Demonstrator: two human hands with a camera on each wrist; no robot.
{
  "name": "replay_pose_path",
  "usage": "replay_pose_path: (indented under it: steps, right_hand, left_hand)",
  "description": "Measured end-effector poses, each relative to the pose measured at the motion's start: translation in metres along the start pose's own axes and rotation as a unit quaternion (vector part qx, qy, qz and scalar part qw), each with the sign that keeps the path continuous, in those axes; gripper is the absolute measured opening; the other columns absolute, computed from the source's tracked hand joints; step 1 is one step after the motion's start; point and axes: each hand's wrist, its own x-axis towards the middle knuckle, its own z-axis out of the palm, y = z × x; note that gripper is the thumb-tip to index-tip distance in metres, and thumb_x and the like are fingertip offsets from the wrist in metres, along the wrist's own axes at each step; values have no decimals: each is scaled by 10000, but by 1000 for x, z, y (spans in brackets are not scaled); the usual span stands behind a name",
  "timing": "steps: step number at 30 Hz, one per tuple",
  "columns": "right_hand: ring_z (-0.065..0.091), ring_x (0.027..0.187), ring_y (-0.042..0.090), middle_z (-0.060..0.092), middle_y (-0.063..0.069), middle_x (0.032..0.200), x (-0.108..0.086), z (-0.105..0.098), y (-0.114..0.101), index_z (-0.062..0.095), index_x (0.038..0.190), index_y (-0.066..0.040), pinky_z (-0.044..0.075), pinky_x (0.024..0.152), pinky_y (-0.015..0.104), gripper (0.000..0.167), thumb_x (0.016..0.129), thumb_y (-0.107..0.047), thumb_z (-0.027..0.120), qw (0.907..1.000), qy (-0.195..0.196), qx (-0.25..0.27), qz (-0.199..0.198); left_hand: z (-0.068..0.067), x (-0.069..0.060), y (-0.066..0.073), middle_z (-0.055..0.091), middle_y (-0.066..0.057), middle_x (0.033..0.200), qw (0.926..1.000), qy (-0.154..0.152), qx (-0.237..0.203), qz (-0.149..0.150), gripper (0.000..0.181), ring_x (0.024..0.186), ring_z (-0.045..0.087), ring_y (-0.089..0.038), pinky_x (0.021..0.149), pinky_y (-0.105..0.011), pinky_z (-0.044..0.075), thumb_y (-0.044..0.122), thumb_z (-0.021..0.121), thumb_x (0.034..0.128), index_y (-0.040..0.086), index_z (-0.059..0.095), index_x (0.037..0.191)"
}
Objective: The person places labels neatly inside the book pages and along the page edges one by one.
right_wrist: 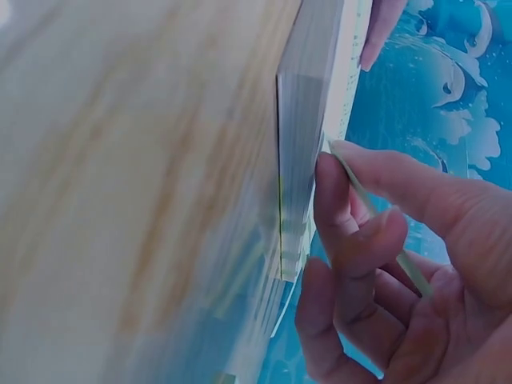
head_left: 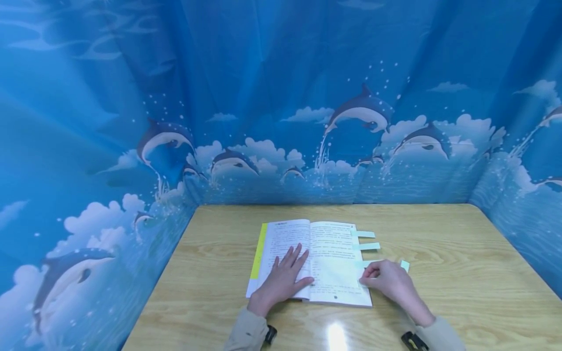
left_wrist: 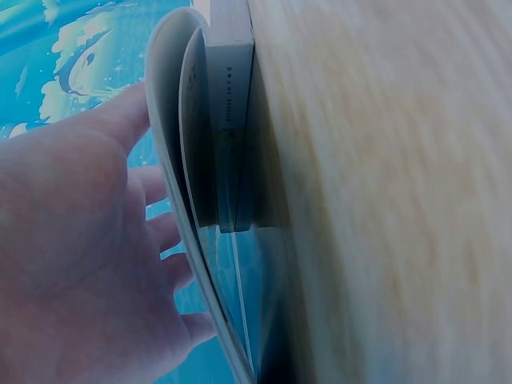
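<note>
An open book (head_left: 335,278) lies on the table with printed pages facing up. My left hand (head_left: 283,278) rests on its left page, fingers spread. In the left wrist view, that hand (left_wrist: 88,232) is beside the curved-up pages. At the right page's outer edge, my right hand (head_left: 391,282) pinches a thin pale green sticky strip (right_wrist: 414,274) between thumb and fingers, its tip at the page edge. Farther up that edge, sticky tabs (head_left: 370,246) stick out beyond the page; another is partly hidden by the right hand.
A small pale green piece (head_left: 405,265) shows on the wooden table (head_left: 474,263) just beyond the right hand. A yellow strip (head_left: 258,251) runs along the book's left side. Blue dolphin-print curtains (head_left: 272,97) hang behind the table and at both sides.
</note>
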Motion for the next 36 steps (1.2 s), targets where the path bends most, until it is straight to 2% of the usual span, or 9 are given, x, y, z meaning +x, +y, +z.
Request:
replay_pose_path:
  steps: [8,14,21,24,30,36]
  right_hand:
    - [558,659,113,686,-80,733,0,1,-10,687,722,-221,421,553,292,188,767,-242,869,9970,190,-739,-129]
    - [463,593,145,549,-52,644,1,1,-7,611,724,-187,346,529,274,272,801,-299,846,9946,20,-1020,-198]
    - [384,568,133,426,-48,585,2,3,4,542,709,-193,268,525,249,376,771,-398,851,9966,-205,-767,-230]
    - [376,566,129,421,-51,589,3,3,6,540,709,-196,256,518,240,391,767,-429,849,9969,-247,-706,-246]
    - [391,567,131,435,-55,585,6,1,7,559,714,-200,256,524,247,346,832,-407,810,9973,-264,-651,-233]
    - [399,563,129,443,-53,580,6,1,6,570,697,-204,262,524,243,332,856,-396,790,9972,-382,-633,-64]
  left_hand:
    - [0,1,-1,111,-42,1705,10000,15,36,-8,735,1564,112,-272,1236,-606,131,549,505,1018,202,264,1619]
    - [-1,0,-1,122,-51,1703,10000,52,31,22,727,1562,123,-280,1231,-614,139,538,509,1021,191,275,1616]
    - [-1,-1,0,125,-53,1703,10000,57,74,11,730,1561,127,-278,1231,-612,152,541,517,1017,193,281,1614]
    - [-1,-1,1,129,-50,1703,9999,61,109,26,727,1561,132,-275,1229,-612,161,541,520,1016,195,287,1612]
    - [-1,0,1,136,-52,1702,9998,112,154,83,727,1560,137,-281,1222,-623,172,545,524,1012,195,300,1608]
    - [-2,1,1,154,-52,1699,9996,145,147,172,676,1558,144,-297,1208,-649,180,526,533,1014,206,364,1584]
